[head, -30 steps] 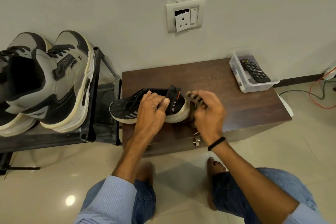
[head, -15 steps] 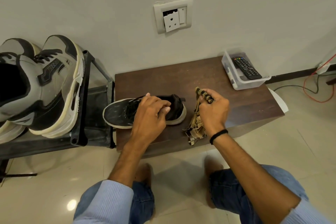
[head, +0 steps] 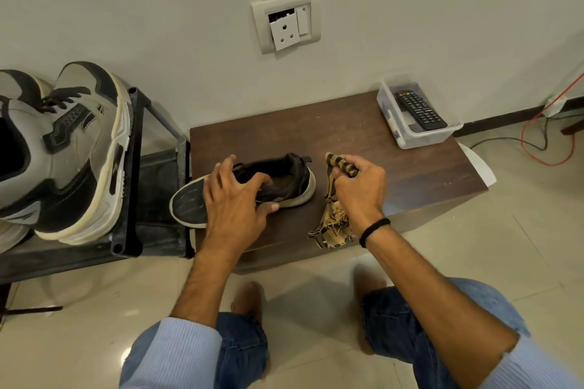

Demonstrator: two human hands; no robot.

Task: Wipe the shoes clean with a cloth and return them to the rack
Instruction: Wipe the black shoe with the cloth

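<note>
Near the left edge of the tabletop [head: 395, 174] a black shoe [head: 290, 180] with a white sole stands upright on its sole, toe pointing left and slightly overhanging that edge, heel toward the middle. Over its midpart lies the left hand [head: 234, 199], fingers splayed wide and only slightly bent: the fingertips reach the far side of the shoe and its opening, and the thumb lies along the near sole edge. Whether it presses or merely rests there cannot be told.

Just right of the heel, apart from the shoe, the right hand [head: 360, 189] is closed in a fist round a brown-and-tan striped cloth [head: 335, 224]. A rolled end of the cloth sticks out past the knuckles toward the wall; the frayed end trails down to the front edge of the tabletop and hangs a little over it. A black band [head: 374, 227] circles that wrist.

At the back right corner sits a clear box [head: 410, 139] with a remote [head: 422, 110] in it. Left of the table, touching it, stands a dark rack [head: 126, 199]; grey-and-black sneakers [head: 72, 148] rest on its top shelf. A socket [head: 287, 22] is set in the wall above, and cables [head: 546, 148] lie on the floor at right.
</note>
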